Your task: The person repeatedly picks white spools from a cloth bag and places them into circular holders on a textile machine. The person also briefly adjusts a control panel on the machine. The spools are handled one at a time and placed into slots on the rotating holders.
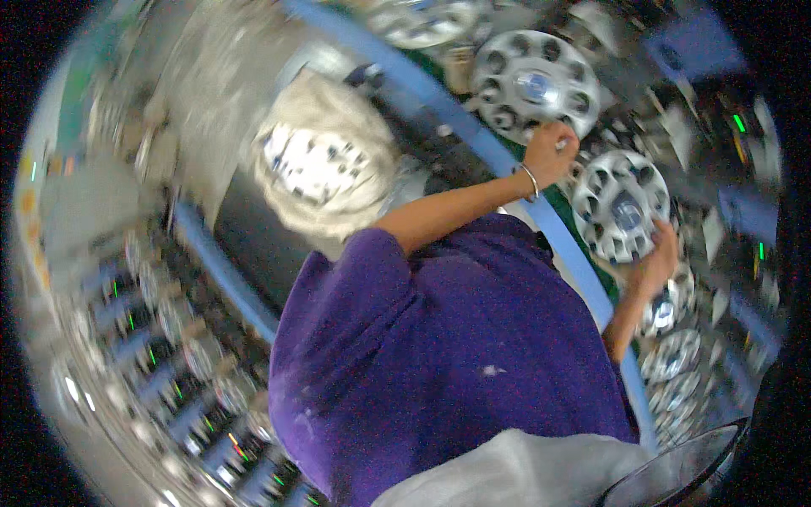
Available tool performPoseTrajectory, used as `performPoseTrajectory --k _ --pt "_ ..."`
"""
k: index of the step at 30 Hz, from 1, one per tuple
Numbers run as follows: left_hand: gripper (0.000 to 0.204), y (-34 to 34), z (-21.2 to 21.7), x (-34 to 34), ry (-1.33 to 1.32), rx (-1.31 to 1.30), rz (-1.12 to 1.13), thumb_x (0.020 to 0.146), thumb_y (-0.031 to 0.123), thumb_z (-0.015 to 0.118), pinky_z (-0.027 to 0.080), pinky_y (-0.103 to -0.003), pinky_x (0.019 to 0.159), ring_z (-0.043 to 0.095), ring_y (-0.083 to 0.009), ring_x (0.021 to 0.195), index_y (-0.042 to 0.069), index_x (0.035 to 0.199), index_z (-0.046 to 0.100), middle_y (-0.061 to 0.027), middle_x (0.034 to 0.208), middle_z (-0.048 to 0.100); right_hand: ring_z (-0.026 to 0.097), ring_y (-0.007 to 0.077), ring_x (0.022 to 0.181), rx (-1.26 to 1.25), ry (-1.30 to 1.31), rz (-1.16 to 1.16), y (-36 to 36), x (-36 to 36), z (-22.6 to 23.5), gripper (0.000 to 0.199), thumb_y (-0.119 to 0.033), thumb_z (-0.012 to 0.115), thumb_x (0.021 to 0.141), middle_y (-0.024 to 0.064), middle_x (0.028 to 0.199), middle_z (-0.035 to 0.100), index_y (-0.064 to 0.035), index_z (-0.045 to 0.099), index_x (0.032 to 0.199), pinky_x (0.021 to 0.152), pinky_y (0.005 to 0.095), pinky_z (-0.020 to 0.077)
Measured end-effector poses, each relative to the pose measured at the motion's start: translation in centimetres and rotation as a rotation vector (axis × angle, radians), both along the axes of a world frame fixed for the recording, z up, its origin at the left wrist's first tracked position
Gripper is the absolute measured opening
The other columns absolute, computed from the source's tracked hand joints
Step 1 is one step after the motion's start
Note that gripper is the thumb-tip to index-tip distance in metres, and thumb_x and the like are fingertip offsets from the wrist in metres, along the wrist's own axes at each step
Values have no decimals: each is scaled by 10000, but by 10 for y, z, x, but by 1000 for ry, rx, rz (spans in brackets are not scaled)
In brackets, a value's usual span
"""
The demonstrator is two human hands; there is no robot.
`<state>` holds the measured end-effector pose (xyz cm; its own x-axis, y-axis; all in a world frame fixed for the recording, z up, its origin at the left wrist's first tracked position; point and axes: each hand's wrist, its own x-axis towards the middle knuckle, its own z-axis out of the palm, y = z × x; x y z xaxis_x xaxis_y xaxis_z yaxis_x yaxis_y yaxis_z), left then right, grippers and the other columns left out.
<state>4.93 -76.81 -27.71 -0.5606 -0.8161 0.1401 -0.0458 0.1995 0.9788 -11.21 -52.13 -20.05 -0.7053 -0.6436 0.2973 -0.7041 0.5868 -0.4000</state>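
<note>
My two hands are apart. My left hand (553, 154), a silver bangle (530, 182) at its wrist, is curled by the lower edge of a pale grey round disc ringed with dark holes (536, 87); blur hides whether its fingers pinch anything. My right hand (661, 253) reaches the lower right rim of a second pale grey holed disc (623, 207), just beside the first, fingertips seemingly against it, perhaps to steady or turn it; I cannot tell whether they grip. A cream cloth sack (325, 100) of small white pieces (314, 165) gapes across the blue rail (407, 78), probably open for easy reach.
</note>
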Motion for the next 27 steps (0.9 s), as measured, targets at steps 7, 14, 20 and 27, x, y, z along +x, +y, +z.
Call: performPoseTrajectory --k 7,14,20,27 --pt "107 -29 -64 209 -451 3 513 767 100 635 506 -377 739 637 -299 800 59 857 675 -130 821 653 584 354 858 477 -24 112 -1 -59 -50 417 -311 786 700 166 869 630 -44 647 988 761 480 443" --pt "240 -130 -149 501 -1089 233 1104 755 105 590 508 -424 769 640 -367 875 -17 958 631 -210 938 662 600 307 874 -39 -146 393 -197 98 -20 216 -61 621 820 160 983 628 -29 634 1033 792 374 471" --pt "522 -187 -224 543 -1158 696 929 775 198 609 510 -437 825 635 -388 953 -65 1191 436 -280 1058 619 557 294 1056 304 -645 935 -342 381 -163 417 -131 656 817 136 1205 533 -52 529 1206 900 374 443" --pt "412 -205 -192 544 -482 843 1247 716 284 669 537 -415 696 671 -325 745 -66 931 629 -219 800 666 567 348 1008 830 -298 1085 -392 510 -259 411 -232 610 859 165 1130 551 -17 515 1197 842 429 463"
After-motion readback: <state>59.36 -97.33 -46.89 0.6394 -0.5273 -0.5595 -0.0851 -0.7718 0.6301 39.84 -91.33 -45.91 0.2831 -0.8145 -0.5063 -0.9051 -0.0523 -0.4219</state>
